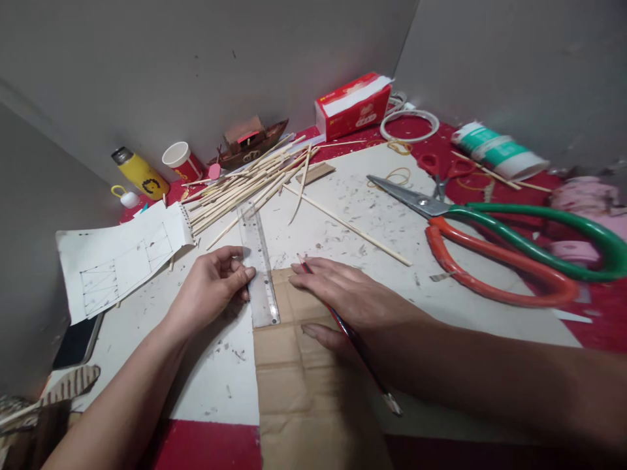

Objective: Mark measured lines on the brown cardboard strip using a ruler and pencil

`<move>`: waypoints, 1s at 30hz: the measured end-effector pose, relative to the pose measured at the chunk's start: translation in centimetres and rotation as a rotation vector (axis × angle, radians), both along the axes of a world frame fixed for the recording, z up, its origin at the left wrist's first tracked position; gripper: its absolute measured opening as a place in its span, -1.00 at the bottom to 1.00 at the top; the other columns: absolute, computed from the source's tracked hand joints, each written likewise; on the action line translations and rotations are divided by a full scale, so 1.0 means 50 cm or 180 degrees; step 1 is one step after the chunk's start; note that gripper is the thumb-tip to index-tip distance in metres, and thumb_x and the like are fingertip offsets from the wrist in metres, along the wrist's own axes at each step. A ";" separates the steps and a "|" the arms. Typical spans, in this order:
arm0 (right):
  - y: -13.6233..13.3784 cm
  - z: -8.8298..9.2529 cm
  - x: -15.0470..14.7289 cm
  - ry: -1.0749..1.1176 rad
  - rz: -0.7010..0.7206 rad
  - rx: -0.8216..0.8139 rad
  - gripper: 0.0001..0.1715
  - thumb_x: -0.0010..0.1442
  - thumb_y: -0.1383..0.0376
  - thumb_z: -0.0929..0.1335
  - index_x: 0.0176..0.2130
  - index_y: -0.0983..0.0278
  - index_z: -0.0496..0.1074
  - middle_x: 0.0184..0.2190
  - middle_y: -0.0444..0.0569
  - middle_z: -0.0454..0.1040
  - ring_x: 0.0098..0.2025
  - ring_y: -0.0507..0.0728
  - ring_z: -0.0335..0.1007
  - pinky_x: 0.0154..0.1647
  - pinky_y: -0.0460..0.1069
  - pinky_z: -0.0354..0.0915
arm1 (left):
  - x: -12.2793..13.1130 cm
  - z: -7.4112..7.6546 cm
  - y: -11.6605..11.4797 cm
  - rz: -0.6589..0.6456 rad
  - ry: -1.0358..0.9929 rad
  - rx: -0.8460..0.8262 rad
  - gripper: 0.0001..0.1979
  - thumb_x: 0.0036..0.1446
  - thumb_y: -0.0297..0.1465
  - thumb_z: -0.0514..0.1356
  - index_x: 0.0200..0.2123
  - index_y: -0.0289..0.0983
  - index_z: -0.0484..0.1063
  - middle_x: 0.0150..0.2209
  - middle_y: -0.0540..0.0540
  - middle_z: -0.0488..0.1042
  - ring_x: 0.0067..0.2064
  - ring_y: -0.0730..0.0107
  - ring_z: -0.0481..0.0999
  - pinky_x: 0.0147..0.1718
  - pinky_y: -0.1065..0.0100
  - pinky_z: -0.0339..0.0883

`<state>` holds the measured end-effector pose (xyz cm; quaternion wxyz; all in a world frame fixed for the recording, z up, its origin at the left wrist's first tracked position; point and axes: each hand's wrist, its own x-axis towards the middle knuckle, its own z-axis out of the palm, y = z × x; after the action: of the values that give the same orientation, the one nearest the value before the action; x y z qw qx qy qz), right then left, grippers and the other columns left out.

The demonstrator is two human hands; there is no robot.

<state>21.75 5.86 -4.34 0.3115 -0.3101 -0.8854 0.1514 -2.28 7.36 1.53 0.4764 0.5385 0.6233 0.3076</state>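
Note:
A clear plastic ruler (258,261) lies along the left edge of a brown cardboard sheet (298,385) on the white work board (220,365). My left hand (210,287) presses its fingertips on the ruler's left side, fingers curled. My right hand (343,297) rests on the cardboard and grips a red pencil (357,346), whose tip sits near the cardboard's top edge, just right of the ruler.
Large green and orange scissors (490,235) lie at the right. A pile of thin wooden sticks (245,186) sits behind the ruler, beside a model boat (249,145). A sketch on paper (117,261), a yellow bottle (140,173), a cup (180,160), a tissue box (353,104) and a glue bottle (494,150) ring the board.

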 end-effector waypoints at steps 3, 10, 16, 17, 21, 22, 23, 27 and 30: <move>-0.002 -0.002 0.000 -0.0059 -0.0001 -0.0029 -0.42 0.20 0.31 0.37 0.18 0.46 0.35 0.20 0.36 0.40 0.27 0.41 0.31 0.19 0.32 0.36 | 0.000 -0.003 -0.001 0.0008 0.0034 0.0029 -0.61 0.09 -0.28 0.36 -0.08 -0.33 0.38 -0.51 0.11 0.38 -0.57 0.52 0.42 -0.55 0.44 0.19; -0.007 -0.006 0.000 -0.0159 -0.0102 -0.0234 -0.37 0.18 0.29 0.39 0.22 0.38 0.32 0.24 0.28 0.37 0.30 0.42 0.26 0.20 0.36 0.33 | 0.005 -0.006 -0.003 0.0015 0.0037 0.0064 -0.67 0.14 -0.30 0.32 -0.09 -0.32 0.37 -0.48 0.09 0.38 -0.55 0.52 0.41 -0.54 0.43 0.21; -0.005 -0.014 0.001 -0.0173 -0.0116 -0.0305 -0.37 0.19 0.25 0.39 0.22 0.32 0.31 0.27 0.25 0.35 0.31 0.40 0.24 0.19 0.36 0.33 | 0.011 -0.004 -0.003 0.0049 0.0008 0.0055 -0.68 0.15 -0.31 0.31 -0.09 -0.33 0.37 -0.47 0.10 0.36 -0.55 0.53 0.40 -0.55 0.44 0.20; -0.005 -0.014 0.002 -0.0183 -0.0121 -0.0296 -0.37 0.20 0.25 0.39 0.23 0.32 0.30 0.27 0.24 0.34 0.32 0.40 0.23 0.19 0.36 0.33 | 0.011 -0.005 -0.002 0.0046 0.0011 0.0070 -0.68 0.16 -0.31 0.31 -0.09 -0.33 0.37 -0.46 0.10 0.36 -0.55 0.54 0.40 -0.55 0.44 0.20; -0.007 -0.010 0.007 -0.0219 -0.0086 -0.0239 -0.38 0.21 0.25 0.37 0.23 0.32 0.31 0.26 0.25 0.35 0.30 0.41 0.26 0.18 0.36 0.35 | 0.010 -0.011 -0.002 0.0031 0.0065 0.0112 -0.69 0.17 -0.31 0.29 -0.08 -0.33 0.36 -0.46 0.10 0.35 -0.56 0.54 0.40 -0.56 0.45 0.20; -0.008 -0.009 0.007 -0.0232 -0.0084 -0.0241 -0.38 0.20 0.25 0.37 0.22 0.32 0.31 0.26 0.26 0.35 0.29 0.42 0.27 0.18 0.36 0.36 | 0.009 -0.012 -0.002 0.0023 0.0068 0.0105 -0.69 0.17 -0.32 0.29 -0.08 -0.33 0.36 -0.45 0.10 0.35 -0.56 0.55 0.40 -0.57 0.45 0.20; -0.008 -0.009 0.008 -0.0238 -0.0091 -0.0254 -0.38 0.20 0.25 0.37 0.22 0.31 0.32 0.26 0.25 0.36 0.29 0.42 0.27 0.17 0.36 0.36 | 0.009 -0.012 -0.002 0.0015 0.0062 0.0103 -0.70 0.18 -0.32 0.29 -0.08 -0.32 0.36 -0.45 0.10 0.35 -0.57 0.55 0.40 -0.57 0.45 0.20; -0.008 -0.013 0.007 -0.0220 -0.0151 -0.0387 -0.38 0.21 0.27 0.36 0.25 0.25 0.29 0.29 0.19 0.33 0.33 0.39 0.22 0.21 0.36 0.33 | 0.009 -0.012 -0.003 -0.0001 0.0078 0.0090 -0.73 0.18 -0.34 0.27 -0.09 -0.31 0.36 -0.44 0.10 0.34 -0.57 0.55 0.40 -0.58 0.45 0.21; -0.007 -0.016 0.006 -0.0243 -0.0138 -0.0419 -0.37 0.23 0.28 0.35 0.26 0.23 0.26 0.31 0.17 0.30 0.35 0.38 0.19 0.23 0.37 0.30 | 0.011 -0.010 -0.005 0.0017 0.0134 0.0080 -0.74 0.19 -0.35 0.26 -0.09 -0.31 0.35 -0.44 0.10 0.34 -0.56 0.54 0.41 -0.58 0.45 0.21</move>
<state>22.06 5.50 -5.16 0.2596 -0.3546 -0.8778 0.1905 -1.75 7.13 1.02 0.4555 0.5492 0.6307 0.3053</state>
